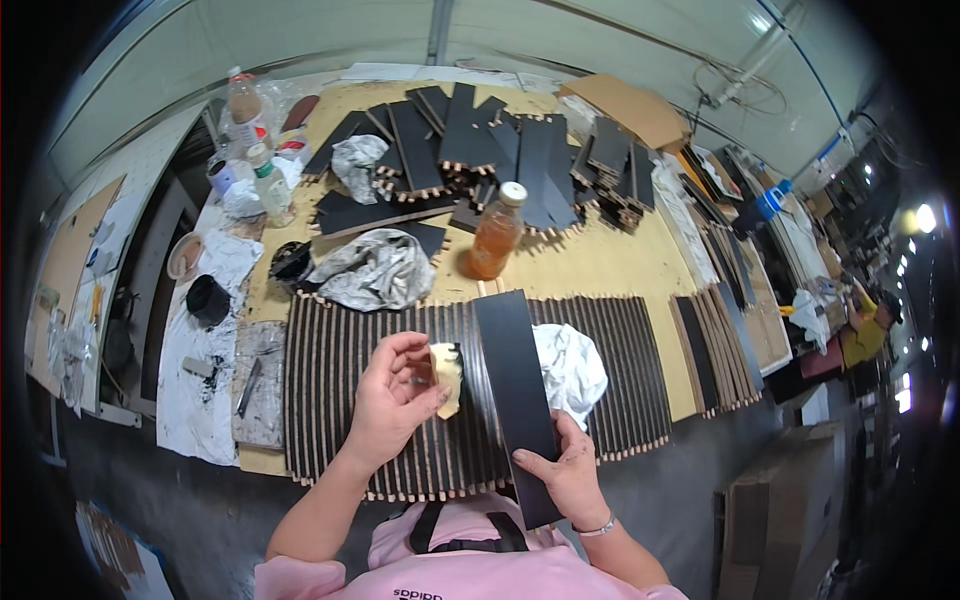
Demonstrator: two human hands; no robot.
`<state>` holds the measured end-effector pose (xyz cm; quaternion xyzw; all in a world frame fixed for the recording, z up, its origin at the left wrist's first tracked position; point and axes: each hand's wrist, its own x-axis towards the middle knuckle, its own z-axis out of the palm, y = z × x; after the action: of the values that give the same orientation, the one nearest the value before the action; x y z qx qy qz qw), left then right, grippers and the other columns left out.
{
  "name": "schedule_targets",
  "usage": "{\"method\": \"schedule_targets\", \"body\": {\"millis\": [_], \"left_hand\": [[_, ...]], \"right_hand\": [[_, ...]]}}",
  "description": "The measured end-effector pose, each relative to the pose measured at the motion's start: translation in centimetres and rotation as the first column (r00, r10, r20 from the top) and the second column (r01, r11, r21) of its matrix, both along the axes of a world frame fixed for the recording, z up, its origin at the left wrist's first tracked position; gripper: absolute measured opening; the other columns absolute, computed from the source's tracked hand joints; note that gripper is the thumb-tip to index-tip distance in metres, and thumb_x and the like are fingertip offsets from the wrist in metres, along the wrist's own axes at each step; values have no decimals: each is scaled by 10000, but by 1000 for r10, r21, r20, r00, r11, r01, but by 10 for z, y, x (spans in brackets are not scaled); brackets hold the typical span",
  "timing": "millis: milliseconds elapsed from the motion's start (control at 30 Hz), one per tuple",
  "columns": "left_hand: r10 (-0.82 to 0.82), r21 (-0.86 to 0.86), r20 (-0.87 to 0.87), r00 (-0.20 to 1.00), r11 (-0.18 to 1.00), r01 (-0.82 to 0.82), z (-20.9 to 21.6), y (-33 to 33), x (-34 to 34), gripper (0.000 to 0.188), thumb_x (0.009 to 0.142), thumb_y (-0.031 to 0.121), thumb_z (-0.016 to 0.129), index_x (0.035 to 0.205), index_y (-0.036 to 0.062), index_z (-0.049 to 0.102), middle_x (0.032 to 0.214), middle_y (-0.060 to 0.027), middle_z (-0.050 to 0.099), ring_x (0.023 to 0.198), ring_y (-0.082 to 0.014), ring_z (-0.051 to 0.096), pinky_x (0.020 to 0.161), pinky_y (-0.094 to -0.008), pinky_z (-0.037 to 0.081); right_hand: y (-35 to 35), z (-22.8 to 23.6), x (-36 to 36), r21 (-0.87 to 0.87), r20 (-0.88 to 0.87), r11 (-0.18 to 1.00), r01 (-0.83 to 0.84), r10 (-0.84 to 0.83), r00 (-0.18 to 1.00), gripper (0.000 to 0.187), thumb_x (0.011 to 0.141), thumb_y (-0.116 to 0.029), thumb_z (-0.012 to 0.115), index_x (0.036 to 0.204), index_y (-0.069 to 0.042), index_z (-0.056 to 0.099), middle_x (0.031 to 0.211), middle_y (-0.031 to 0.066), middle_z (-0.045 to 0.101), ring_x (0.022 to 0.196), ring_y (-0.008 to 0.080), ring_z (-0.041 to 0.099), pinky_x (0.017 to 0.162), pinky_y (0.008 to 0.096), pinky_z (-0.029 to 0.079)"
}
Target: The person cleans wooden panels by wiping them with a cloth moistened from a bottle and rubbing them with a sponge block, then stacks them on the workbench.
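My left hand [392, 400] pinches a pale yellow sponge piece [447, 380] with a black stain along its edge. Closed around the lower right edge of a long black board [515, 385] is my right hand [565, 465]. The board is tilted, with pale dowel pegs showing at its far end. Beneath both hands lies a wide row of dark slats [340, 390] set side by side, pale pegs along their ends. Just right of the board rests a crumpled white cloth [570, 370]. The sponge and the board are apart.
Behind the row stand an orange-liquid bottle [496, 235], a stained rag [375, 268] and a black pot [291, 263]. Black boards [470, 140] are piled at the back. Bottles [270, 185] and a black cup [207, 300] sit left. Far right, another person [870, 330] is visible.
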<state>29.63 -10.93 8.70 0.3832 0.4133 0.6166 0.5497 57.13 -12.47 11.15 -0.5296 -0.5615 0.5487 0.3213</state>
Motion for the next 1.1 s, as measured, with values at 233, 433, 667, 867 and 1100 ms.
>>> {"method": "schedule_targets", "body": {"millis": [233, 433, 667, 867, 1100], "left_hand": [[355, 402, -646, 676, 911, -94, 25, 64, 56, 553, 841, -65, 839, 1366, 21, 684, 1236, -106, 687, 1113, -213, 712, 958, -348, 606], [280, 469, -745, 605, 865, 177, 7, 40, 116, 563, 774, 94, 904, 1296, 19, 706, 1154, -185, 708, 1051, -396, 706, 933, -472, 589], [342, 488, -709, 617, 869, 78, 17, 73, 144, 516, 763, 62, 889, 1248, 14, 718, 1135, -187, 711, 1013, -395, 715, 891, -472, 589], [225, 480, -739, 635, 838, 261, 1, 55, 185, 510, 766, 47, 900, 1240, -5, 719, 1088, -167, 719, 969, -338, 727, 860, -430, 608], [168, 474, -729, 664, 824, 311, -1, 44, 217, 509, 718, 64, 902, 1191, 3, 724, 1055, -169, 715, 916, -365, 702, 799, -440, 579]], "right_hand": [[-9, -1, 48, 29, 44, 996, 83, -84, 995, 514, 882, 32, 883, 1344, 70, 660, 1248, 111, 737, 1171, 173, 696, 1057, 328, 554], [-5, -2, 84, 3, 11, 988, 156, -156, 988, 541, 885, 23, 887, 1368, 77, 650, 1270, 116, 734, 1192, 180, 701, 1075, 334, 559], [1, -11, 121, 57, 86, 982, 180, -185, 979, 536, 905, -10, 878, 1378, 81, 644, 1262, 114, 741, 1160, 160, 707, 1047, 326, 565], [15, -9, 142, -198, -241, 937, 287, -330, 913, 387, 1064, -13, 687, 1434, 84, 624, 1273, 74, 737, 1125, 117, 678, 1020, 297, 554], [49, -20, 165, -125, -310, 922, 365, -386, 869, 343, 1096, -21, 651, 1427, 67, 624, 1277, 69, 755, 1114, 96, 702, 984, 274, 569]]}}
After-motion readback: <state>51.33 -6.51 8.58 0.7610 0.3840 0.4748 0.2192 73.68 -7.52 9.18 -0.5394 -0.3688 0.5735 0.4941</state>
